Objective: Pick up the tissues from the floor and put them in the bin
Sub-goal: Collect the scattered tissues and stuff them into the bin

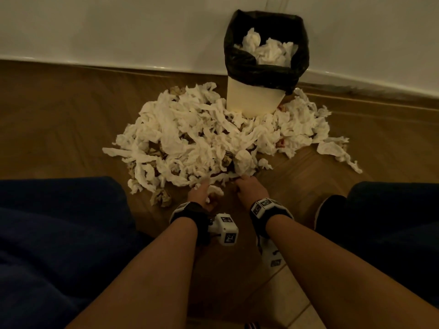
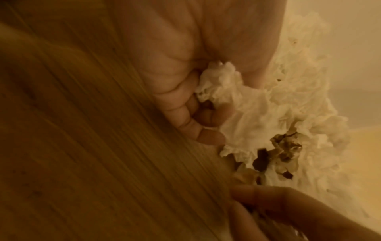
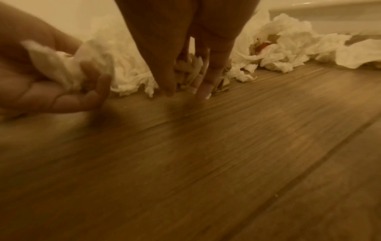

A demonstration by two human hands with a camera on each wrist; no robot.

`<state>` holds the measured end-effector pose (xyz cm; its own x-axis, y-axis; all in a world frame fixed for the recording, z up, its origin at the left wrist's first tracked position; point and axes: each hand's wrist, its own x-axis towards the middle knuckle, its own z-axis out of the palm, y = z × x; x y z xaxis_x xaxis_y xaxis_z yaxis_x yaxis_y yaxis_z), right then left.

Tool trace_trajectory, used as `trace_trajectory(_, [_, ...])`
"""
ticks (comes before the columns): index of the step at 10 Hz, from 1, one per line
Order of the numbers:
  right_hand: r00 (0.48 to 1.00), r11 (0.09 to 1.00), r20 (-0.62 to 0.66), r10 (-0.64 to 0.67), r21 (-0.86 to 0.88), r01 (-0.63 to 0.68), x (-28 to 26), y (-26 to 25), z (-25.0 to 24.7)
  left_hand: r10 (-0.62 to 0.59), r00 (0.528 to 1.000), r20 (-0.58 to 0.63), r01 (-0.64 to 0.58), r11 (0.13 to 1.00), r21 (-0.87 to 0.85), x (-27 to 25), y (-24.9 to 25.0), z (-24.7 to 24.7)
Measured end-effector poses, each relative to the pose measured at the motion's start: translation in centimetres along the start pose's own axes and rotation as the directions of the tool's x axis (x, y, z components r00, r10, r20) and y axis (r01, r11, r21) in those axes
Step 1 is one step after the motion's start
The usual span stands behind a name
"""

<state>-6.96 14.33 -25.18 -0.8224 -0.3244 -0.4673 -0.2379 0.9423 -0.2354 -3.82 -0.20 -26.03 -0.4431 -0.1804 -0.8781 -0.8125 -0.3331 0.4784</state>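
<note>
**Tissues gathered at the near edge of the pile**

While both hands are held low at the near rim of the heap, a crumpled wad of tissue point(image 1: 215, 191) is gripped in the left hand point(image 1: 202, 194), its fingers curled around the paper, as the left wrist view confirms. The right hand point(image 1: 248, 189) is pointed fingers-down at the floor point(image 1: 59, 110), its fingertips point(image 3: 169, 88) pressed into scraps at the pile's edge; whether anything is yet pinched there cannot be told, though the fingers are seen fairly straight.

The tissues point(image 1: 202, 136) are spread directly ahead of both hands, away from the person, in a wide mound whose long axis runs left to right across the floor. Brownish scraps are mixed in among the white ones. Neither hand is clearly nearer to the heap; both are touching its near edge.

The bin point(image 1: 259, 91) is stood beyond the pile, against the wall, slightly to the right, so the right hand is judged the nearer to it. It is lined with a black bag point(image 1: 237, 60) and some crumpled tissues point(image 1: 268, 52) are already held inside, reaching close to the rim. Most of the job is judged to be left, and a carry over the whole heap will be needed.
</note>
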Motion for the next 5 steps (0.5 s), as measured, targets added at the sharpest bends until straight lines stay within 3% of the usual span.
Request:
trace_trajectory(1, [0.993,0.98,-0.103,0.061,0.197,-0.04,0.0,0.0,-0.7,-0.016,1.0,0.01,0.017,0.998,-0.058,-0.5,0.4,0.5])
trace_trajectory(2, [0.951,0.871,-0.216,0.22,0.483,-0.092,-0.4,0.1,-1.5,-0.044,0.999,0.032,0.045,0.998,-0.051,-1.3,1.0,0.8])
trace_trajectory(3, [0.878,0.674,-0.22,0.425,0.725,-0.144,-0.4,0.7,-2.7,-0.044,0.998,0.05,0.048,0.996,-0.075,-2.0,1.5,0.8])
trace_trajectory(4, [0.828,0.292,0.014,0.56,0.932,-0.214,-0.3,1.9,-4.1,0.017,0.984,0.179,0.015,0.983,-0.181,-2.6,1.8,0.8])
trace_trajectory(5, [0.857,0.103,0.253,0.448,0.938,-0.331,-1.5,3.6,-5.1,0.024,0.975,0.222,0.046,0.952,-0.303,-3.4,2.8,1.4])
